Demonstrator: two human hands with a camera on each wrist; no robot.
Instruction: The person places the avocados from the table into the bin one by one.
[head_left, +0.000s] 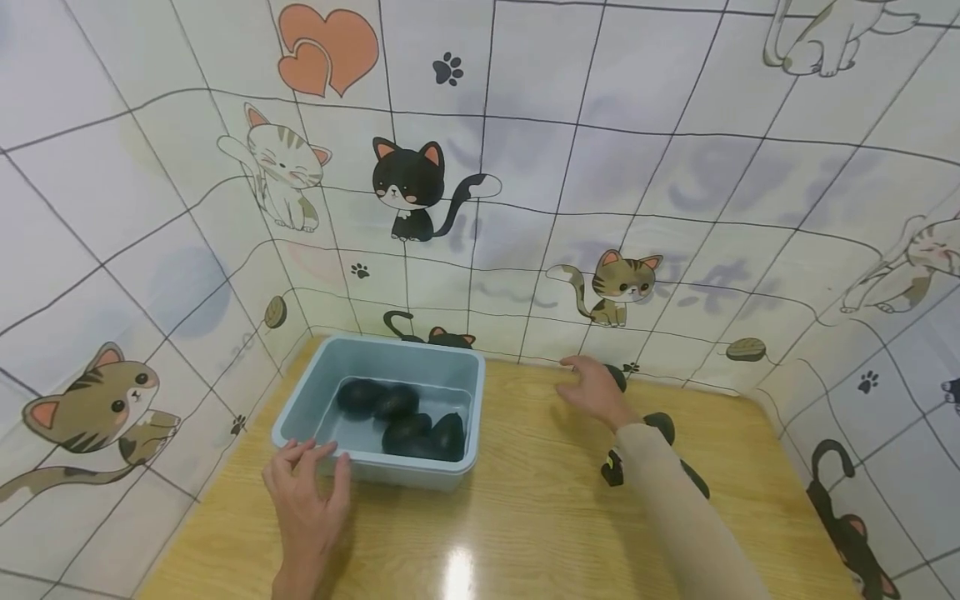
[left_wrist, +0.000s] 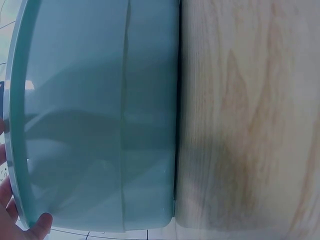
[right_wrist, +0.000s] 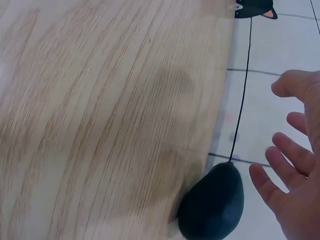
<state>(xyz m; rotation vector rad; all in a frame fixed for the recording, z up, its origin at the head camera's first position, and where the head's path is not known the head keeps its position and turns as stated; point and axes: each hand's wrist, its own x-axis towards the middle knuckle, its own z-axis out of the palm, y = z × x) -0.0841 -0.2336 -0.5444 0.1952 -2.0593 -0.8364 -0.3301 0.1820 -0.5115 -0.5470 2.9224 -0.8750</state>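
In the head view, a blue-grey plastic bin (head_left: pixel 478 392) with several dark avocados (head_left: pixel 405 433) stands on the left of the table. My left hand (head_left: pixel 307 492) is at its near-left corner, fingers loosely bent at the rim; the left wrist view has the thumb (left_wrist: pixel 44 224) by the outer wall. At the back right, my right hand (head_left: pixel 596 392) reaches out with nothing in its grasp. Beside its fingers an avocado (right_wrist: pixel 212 205) rests by the table's back edge, apart from them. Another avocado (head_left: pixel 660 425) is partly hidden behind the right forearm.
A further dark rounded item (head_left: pixel 695 481) shows beyond the right sleeve, and a small black object with yellow and white marks (head_left: pixel 612 468) lies left of it. White tiled walls with printed cats border the wooden table (head_left: pixel 540 517) at the back and sides.
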